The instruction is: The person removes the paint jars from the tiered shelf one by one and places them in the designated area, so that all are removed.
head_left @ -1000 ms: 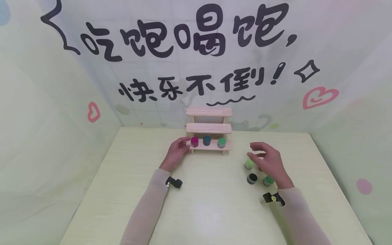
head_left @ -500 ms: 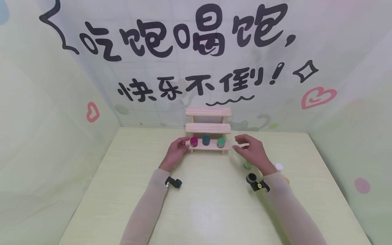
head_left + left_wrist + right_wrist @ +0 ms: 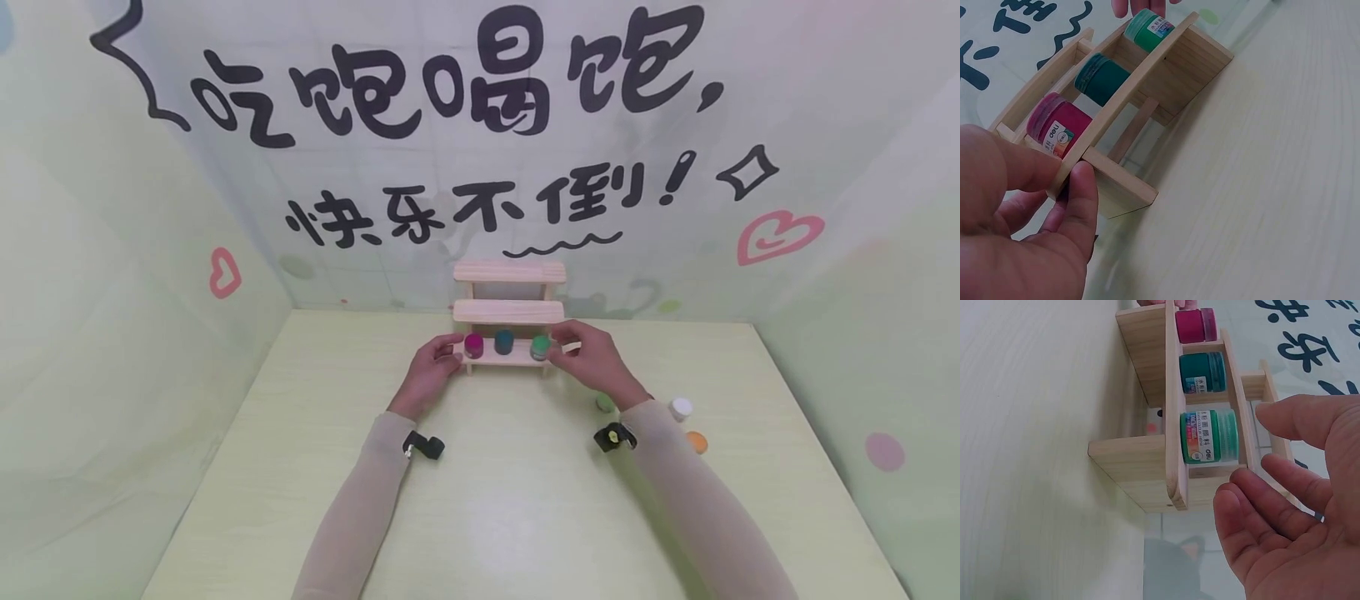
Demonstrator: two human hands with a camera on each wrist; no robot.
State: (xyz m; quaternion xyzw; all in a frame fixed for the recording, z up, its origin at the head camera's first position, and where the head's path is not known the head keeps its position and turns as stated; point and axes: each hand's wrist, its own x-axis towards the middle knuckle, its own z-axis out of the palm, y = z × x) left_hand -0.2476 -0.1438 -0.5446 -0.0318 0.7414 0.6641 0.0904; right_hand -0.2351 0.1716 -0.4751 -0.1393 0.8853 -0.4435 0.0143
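A three-step wooden display stand [image 3: 510,312] stands at the back of the table. Along its bottom step sit three paint jars: magenta [image 3: 1060,125], teal [image 3: 1102,78] and green [image 3: 1149,30]. My left hand [image 3: 429,377] pinches the left end of that step between thumb and fingers, right beside the magenta jar. At the other end my right hand [image 3: 596,362] is close to the green jar. In the right wrist view its fingers [image 3: 1272,512] are spread and slightly bent around the jar's lid side, with a visible gap and nothing held.
More paint jars stand on the table to the right: one with a white lid [image 3: 681,407], one with an orange lid [image 3: 697,442], and a light green one [image 3: 604,403] partly hidden by the right wrist. A printed cloth wall [image 3: 375,275] rises behind the stand.
My right hand has moved left from above the loose jars on the right to the green jar at the stand's right end. The left hand stays on the stand.
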